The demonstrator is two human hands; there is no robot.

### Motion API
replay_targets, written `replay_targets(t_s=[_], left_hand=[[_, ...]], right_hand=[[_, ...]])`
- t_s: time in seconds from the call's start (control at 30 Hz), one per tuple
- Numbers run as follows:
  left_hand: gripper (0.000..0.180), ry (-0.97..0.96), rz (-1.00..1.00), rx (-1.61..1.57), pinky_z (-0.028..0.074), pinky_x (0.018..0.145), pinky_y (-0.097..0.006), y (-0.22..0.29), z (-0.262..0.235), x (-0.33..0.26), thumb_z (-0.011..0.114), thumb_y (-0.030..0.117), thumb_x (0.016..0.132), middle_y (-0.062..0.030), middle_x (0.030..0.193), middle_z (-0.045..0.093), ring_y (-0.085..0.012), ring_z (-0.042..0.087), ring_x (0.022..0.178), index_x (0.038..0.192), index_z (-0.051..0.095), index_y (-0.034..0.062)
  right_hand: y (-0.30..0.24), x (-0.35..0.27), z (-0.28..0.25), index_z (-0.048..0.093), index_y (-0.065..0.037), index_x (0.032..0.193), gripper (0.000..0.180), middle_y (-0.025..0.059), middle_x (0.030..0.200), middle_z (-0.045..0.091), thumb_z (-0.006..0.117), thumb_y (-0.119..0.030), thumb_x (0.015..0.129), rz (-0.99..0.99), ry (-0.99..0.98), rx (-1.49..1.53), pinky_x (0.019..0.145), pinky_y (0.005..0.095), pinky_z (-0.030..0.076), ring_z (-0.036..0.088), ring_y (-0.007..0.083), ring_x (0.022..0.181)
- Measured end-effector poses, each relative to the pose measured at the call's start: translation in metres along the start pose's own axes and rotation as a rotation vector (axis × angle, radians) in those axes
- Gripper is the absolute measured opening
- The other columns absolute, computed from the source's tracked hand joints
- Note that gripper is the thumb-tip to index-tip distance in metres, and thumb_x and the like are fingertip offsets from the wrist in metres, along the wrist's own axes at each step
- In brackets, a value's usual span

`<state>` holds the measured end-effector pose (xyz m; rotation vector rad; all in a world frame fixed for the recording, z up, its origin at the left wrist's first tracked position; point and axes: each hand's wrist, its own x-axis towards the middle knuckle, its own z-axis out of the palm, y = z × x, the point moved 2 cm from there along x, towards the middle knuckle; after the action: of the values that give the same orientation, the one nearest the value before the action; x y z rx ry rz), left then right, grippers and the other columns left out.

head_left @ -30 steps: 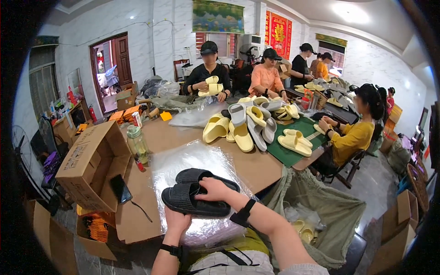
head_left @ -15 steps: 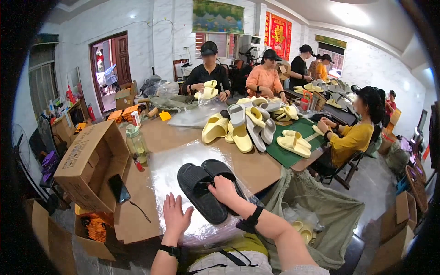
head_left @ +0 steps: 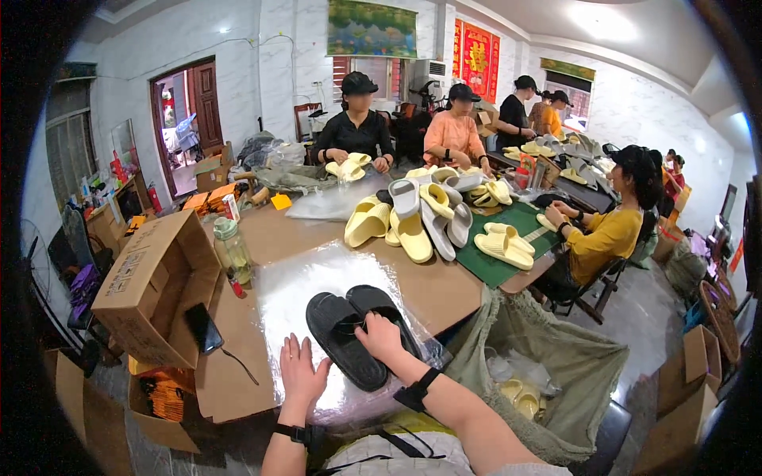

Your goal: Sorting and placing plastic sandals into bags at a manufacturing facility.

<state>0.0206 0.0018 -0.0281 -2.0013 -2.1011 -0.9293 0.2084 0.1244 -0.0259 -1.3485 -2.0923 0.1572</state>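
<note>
A pair of black slippers (head_left: 348,361) lies side by side, toes pointing away, on a stack of clear plastic bags (head_left: 305,274) before me. My right hand (head_left: 379,337) is closed at the inner edges of the two straps, fingertips tucked between the slippers. A thin thread-like line shows by those fingertips, too fine to make out. Flat on the bags, to the left of the slippers, rests my left hand (head_left: 303,371), fingers spread and holding nothing.
An open cardboard box (head_left: 151,297), a phone (head_left: 204,328) and a green-lidded bottle (head_left: 232,246) stand left. Yellow and grey slippers (head_left: 409,230) are piled beyond the bags. A green cloth sack (head_left: 583,357) hangs open at right. Co-workers sit around the table (head_left: 444,297).
The black slippers and my right hand have shifted slightly toward me. My left hand stays on the bags. Across the table, a co-worker has lowered a pair of yellow slippers.
</note>
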Motion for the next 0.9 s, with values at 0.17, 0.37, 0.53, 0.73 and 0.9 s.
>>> replay_targets(t_s=[0.17, 0.37, 0.53, 0.73, 0.9], left_hand=[[0.071, -0.029, -0.018, -0.009, 0.02, 0.118, -0.051, 0.0014, -0.0019, 0.0, 0.064, 0.04, 0.087, -0.0338, 0.149, 0.035, -0.0469, 0.029, 0.141, 0.139, 0.048, -0.0058], [0.071, -0.02, -0.012, -0.008, 0.019, 0.118, -0.051, -0.0023, 0.0012, 0.0006, 0.065, 0.04, 0.086, -0.033, 0.15, 0.034, -0.0461, 0.028, 0.142, 0.138, 0.049, -0.0052], [0.07, 0.003, 0.001, -0.021, 0.02, 0.118, -0.051, -0.0034, 0.0017, -0.0005, 0.066, 0.04, 0.086, -0.0328, 0.15, 0.034, -0.046, 0.028, 0.142, 0.137, 0.049, -0.0052], [0.071, -0.009, -0.006, -0.014, 0.02, 0.118, -0.051, -0.0027, 0.0006, 0.0007, 0.066, 0.04, 0.086, -0.0329, 0.15, 0.034, -0.0461, 0.029, 0.141, 0.138, 0.049, -0.005], [0.071, -0.014, -0.008, -0.021, 0.02, 0.118, -0.051, -0.0023, -0.0004, 0.0005, 0.065, 0.04, 0.086, -0.033, 0.15, 0.034, -0.0462, 0.029, 0.141, 0.137, 0.049, -0.0052]], right_hand=[[-0.0004, -0.0019, -0.0022, 0.056, -0.001, 0.095, 0.036, 0.0195, 0.092, 0.064, 0.064, -0.036, 0.087, 0.007, 0.014, -0.002, 0.072, 0.0483, 0.054, 0.065, 0.0376, 0.088], [0.0002, -0.0015, -0.0009, 0.056, -0.001, 0.095, 0.036, 0.0197, 0.092, 0.064, 0.064, -0.035, 0.087, 0.005, 0.024, 0.003, 0.073, 0.0488, 0.054, 0.065, 0.038, 0.088], [-0.0005, -0.0018, -0.0021, 0.056, -0.001, 0.096, 0.036, 0.0196, 0.093, 0.064, 0.064, -0.035, 0.087, 0.01, 0.023, 0.016, 0.074, 0.0493, 0.053, 0.064, 0.0383, 0.089], [0.0025, -0.0023, 0.0016, 0.055, -0.001, 0.098, 0.037, 0.0191, 0.094, 0.063, 0.063, -0.036, 0.088, 0.005, 0.016, 0.011, 0.074, 0.0489, 0.053, 0.064, 0.0383, 0.089], [0.0024, -0.0024, 0.0013, 0.055, -0.002, 0.098, 0.038, 0.0188, 0.095, 0.063, 0.063, -0.037, 0.088, 0.015, 0.002, 0.012, 0.074, 0.0487, 0.053, 0.064, 0.0379, 0.09]])
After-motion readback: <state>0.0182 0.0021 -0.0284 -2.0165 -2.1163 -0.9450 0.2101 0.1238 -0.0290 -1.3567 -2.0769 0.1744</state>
